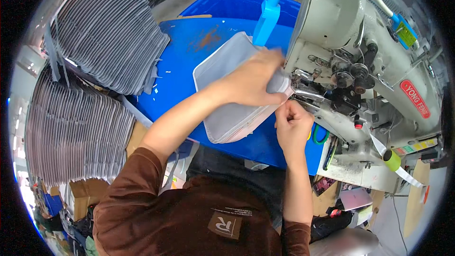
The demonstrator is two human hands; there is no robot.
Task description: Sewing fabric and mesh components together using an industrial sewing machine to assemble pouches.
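Since the left hand [255, 83] curls firmly round grey cloth [227, 64] and the right hand [294, 125] pinches closed, contents unclear, uneven pulling could skew it at the two-o'clock sewing machine [393, 68].

I see that the flat grey panel with pale edging [220, 64] seems to be smooth, matt cloth. The wide blue tabletop [175, 76] looks like plastic, marked by a dull brown stain [206, 39]. The bulky cream sewing machine [327, 14] appears painted metal, rather glossy.
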